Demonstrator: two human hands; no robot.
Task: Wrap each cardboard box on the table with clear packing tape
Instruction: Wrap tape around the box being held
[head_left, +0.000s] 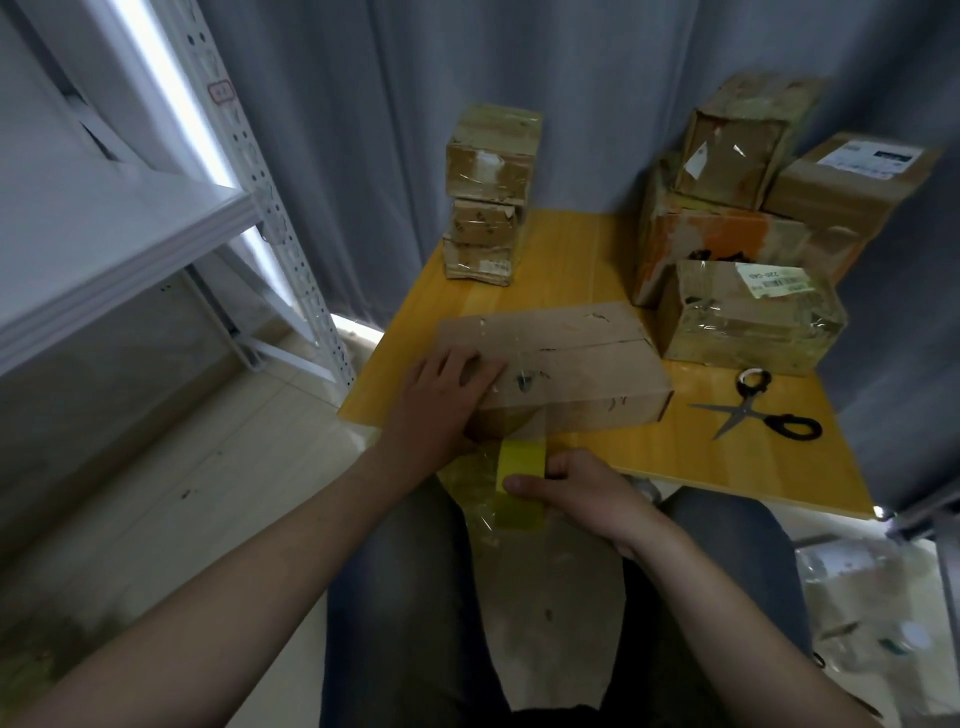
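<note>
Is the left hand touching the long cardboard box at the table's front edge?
Touching. The head view shows the left hand lying flat on the long box, on its top.

Black-handled metal scissors (748, 410) lie open, blades pointing left. A white perforated-steel shelving rack (156, 218) stands at left before a grey pleated curtain (363, 130). What looks like crumpled clear plastic (857, 597) litters the floor at right.

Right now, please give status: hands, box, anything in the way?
Left hand flat on long box. Right hand grips tape roll below box front. Scissors lie apart to the right, not blocking.
</note>
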